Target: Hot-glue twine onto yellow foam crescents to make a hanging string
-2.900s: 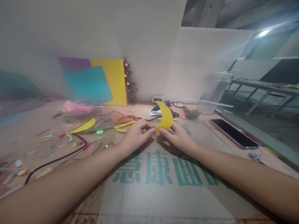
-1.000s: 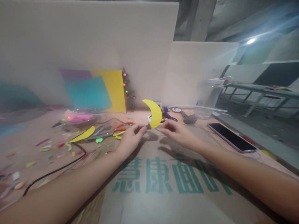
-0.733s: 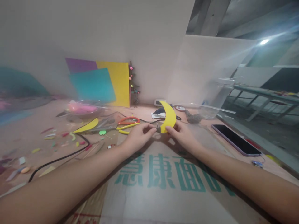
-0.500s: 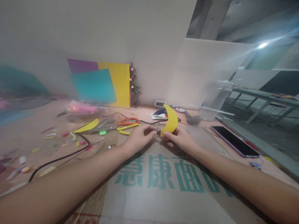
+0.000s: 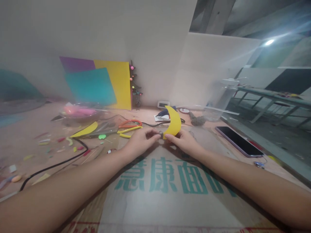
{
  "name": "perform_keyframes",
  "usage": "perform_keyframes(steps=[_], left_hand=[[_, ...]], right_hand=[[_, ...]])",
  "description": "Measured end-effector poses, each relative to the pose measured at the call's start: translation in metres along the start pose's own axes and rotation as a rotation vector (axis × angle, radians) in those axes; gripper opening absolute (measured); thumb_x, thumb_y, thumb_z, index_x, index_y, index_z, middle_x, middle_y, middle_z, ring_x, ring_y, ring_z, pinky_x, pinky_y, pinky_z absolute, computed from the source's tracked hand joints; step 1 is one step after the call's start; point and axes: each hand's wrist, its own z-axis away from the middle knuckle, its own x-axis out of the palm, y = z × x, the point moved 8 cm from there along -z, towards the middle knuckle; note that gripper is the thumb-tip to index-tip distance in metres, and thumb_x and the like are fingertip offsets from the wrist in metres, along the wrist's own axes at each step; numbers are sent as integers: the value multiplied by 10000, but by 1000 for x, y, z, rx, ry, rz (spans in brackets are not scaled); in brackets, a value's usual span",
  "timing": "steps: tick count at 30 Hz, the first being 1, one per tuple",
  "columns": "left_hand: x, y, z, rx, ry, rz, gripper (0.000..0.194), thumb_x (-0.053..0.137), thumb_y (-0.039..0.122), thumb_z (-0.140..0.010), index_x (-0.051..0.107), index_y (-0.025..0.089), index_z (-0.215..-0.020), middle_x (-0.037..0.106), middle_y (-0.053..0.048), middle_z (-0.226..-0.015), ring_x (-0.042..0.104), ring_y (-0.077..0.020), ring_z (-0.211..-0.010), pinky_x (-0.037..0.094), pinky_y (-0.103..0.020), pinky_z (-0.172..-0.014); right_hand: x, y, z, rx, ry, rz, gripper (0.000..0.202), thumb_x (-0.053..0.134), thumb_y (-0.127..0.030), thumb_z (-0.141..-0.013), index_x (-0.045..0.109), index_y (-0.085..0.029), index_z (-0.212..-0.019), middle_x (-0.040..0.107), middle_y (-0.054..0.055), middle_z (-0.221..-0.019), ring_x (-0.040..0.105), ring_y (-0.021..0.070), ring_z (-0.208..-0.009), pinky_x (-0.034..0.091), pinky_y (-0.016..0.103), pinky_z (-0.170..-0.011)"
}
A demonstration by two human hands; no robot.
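Observation:
A yellow crescent (image 5: 174, 122) stands upright, pinched at its lower end between the thumb and fingers of my right hand (image 5: 183, 141). Just left of it my left hand (image 5: 143, 139) pinches a small dark grey piece (image 5: 161, 134), which touches or lies very close to the crescent's lower tip. Both hands are above a sheet with green printed characters (image 5: 162, 174). A second yellow cut piece (image 5: 85, 130) lies farther left on the table.
Orange-handled (image 5: 130, 123) and yellow-handled tools (image 5: 125, 131) lie behind my left hand. A black cable (image 5: 55, 165) and foam scraps are at left. Coloured sheets (image 5: 89, 85) lean on the wall. A phone (image 5: 239, 141) and clear container (image 5: 218, 100) are at right.
The whole view has shifted slightly, so the scene sits a little farther left and higher. Both hands keep their hold, and the crescent is turned slightly.

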Motion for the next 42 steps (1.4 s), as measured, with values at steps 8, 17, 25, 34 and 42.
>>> perform_keyframes(steps=[8, 17, 25, 34, 42], left_hand=[[3, -4, 0, 17, -13, 33, 248, 582, 327, -851, 699, 161, -993, 729, -45, -953, 651, -174, -824, 501, -272, -749], [3, 0, 1, 34, -33, -9, 222, 583, 358, -848, 682, 164, -889, 711, -41, -865, 631, -174, -773, 473, -267, -691], [6, -2, 0, 35, -71, -72, 326, 484, 395, -908, 657, 156, -768, 631, -11, -694, 562, -158, -682, 397, -250, -609], [0, -5, -1, 8, -7, 0, 399, 387, 413, -952, 689, 156, -901, 712, -45, -871, 636, -190, -817, 464, -270, -728], [6, -3, 0, 29, -43, -32, 223, 598, 340, -829, 685, 164, -935, 719, -46, -917, 637, -179, -797, 479, -274, -722]], right_hand=[[-1, 1, 1, -13, 40, -15, 330, 578, -463, -827, 636, -141, -865, 703, 69, -774, 647, 198, -699, 498, 289, -618], [-1, -6, 2, -88, 49, 155, 281, 554, -414, -841, 675, -171, -911, 729, 58, -870, 667, 223, -792, 510, 309, -695], [4, -18, 4, -189, 14, 174, 202, 580, -336, -820, 680, -178, -897, 735, 58, -934, 666, 229, -872, 502, 332, -809], [-6, -5, 1, -74, 95, 133, 268, 555, -397, -856, 674, -160, -896, 728, 59, -835, 658, 213, -780, 505, 304, -701], [-4, -3, 1, -65, 62, 96, 269, 560, -405, -856, 666, -158, -856, 702, 43, -736, 633, 176, -671, 486, 263, -600]])
